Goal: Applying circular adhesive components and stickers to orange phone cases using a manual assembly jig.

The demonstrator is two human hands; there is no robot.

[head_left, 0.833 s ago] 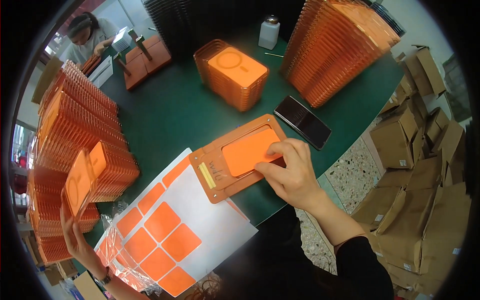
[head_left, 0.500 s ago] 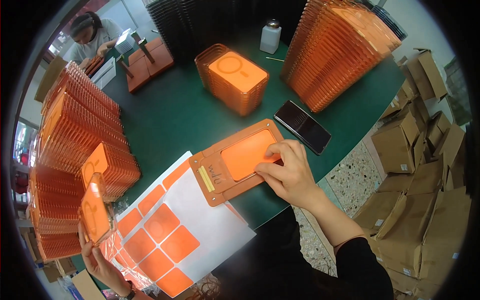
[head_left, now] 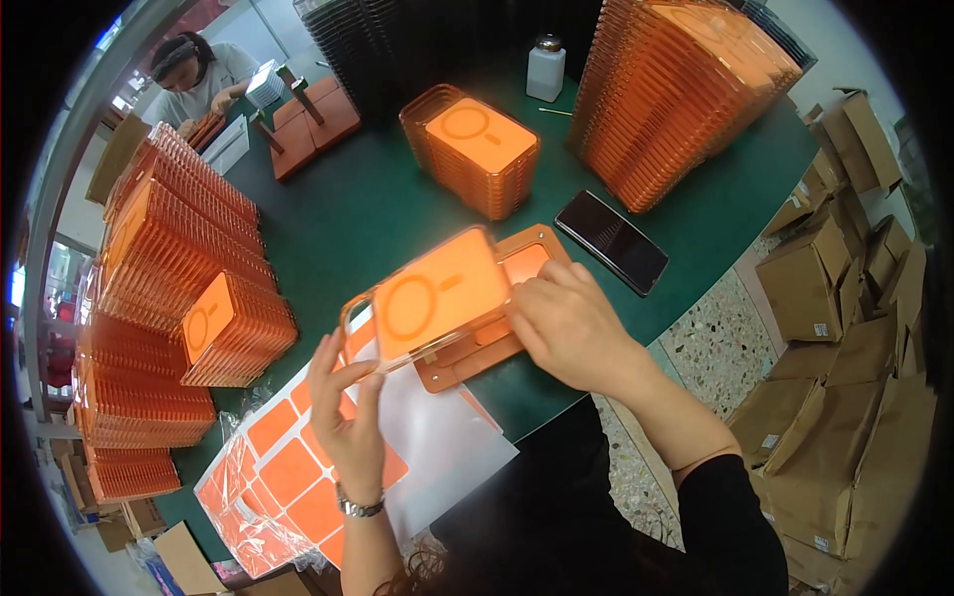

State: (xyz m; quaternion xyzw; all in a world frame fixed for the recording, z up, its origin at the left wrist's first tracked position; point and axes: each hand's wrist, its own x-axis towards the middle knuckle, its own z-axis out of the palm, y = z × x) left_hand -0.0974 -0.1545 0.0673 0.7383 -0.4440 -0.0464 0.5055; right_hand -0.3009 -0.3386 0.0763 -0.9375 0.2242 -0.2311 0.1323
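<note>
My left hand (head_left: 348, 402) holds a clear-edged orange phone case (head_left: 442, 298) by its near left end, tilted, with a ring and a short bar printed on its face. Beneath the case lies a brown rectangular jig (head_left: 542, 243) with an orange insert (head_left: 525, 261) in its recess; the case covers much of it. At the jig's right side, my right hand (head_left: 571, 333) has its fingers closed, close to the case's right edge; what they pinch is hidden. White backing sheets with orange rounded stickers (head_left: 293, 469) lie under my left forearm.
Stacked orange cases stand at left (head_left: 149, 328), centre (head_left: 472, 149) and back right (head_left: 686, 99). A phone (head_left: 611, 241) lies right of the jig, a white bottle (head_left: 545, 70) behind. Brown blocks (head_left: 313, 129) sit back left, near another person (head_left: 199, 79). Cardboard boxes (head_left: 825, 397) fill the right side.
My left hand has brought the phone case from the left stacks over the jig. My right hand stays at the jig's right side. The view has shifted slightly.
</note>
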